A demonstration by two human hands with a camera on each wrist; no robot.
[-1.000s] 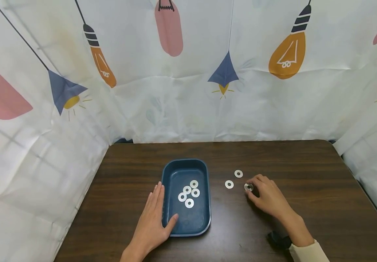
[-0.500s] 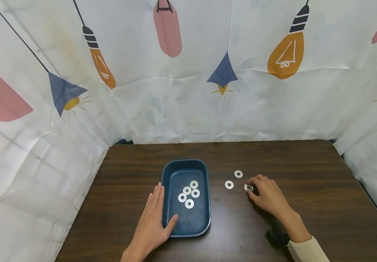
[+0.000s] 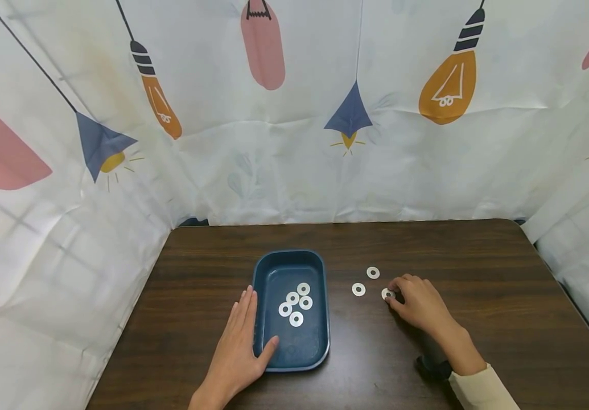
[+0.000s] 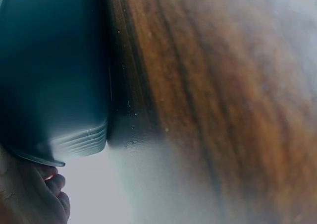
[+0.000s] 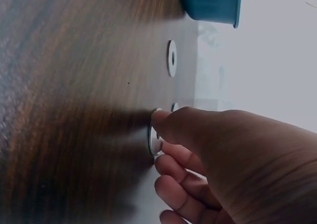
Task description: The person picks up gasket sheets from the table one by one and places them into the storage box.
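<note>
My left hand (image 3: 238,341) rests along the left side of a blue tray (image 3: 320,347), fingers straight and the thumb over the near rim. Several flat metal washers (image 3: 296,319) lie inside the tray. On the table to the right, my right hand (image 3: 422,304) pinches one washer (image 5: 155,139) at its edge between thumb and fingers. That washer is partly hidden by the fingertips and lies at the table surface. Two loose washers, a nearer one (image 3: 358,290) and a farther one (image 3: 373,273), lie flat between this hand and the tray.
The dark wood-grain table (image 3: 212,256) carries all of this. A white curtain (image 3: 294,171) printed with lamps and bulbs hangs behind the table and at its sides. A black strap (image 3: 432,367) sits at the right wrist, beside a cream sleeve (image 3: 484,390).
Almost nothing moves. The right fingertips shift slightly on the same washer, while the left hand, the tray and the other washers stay in place.
</note>
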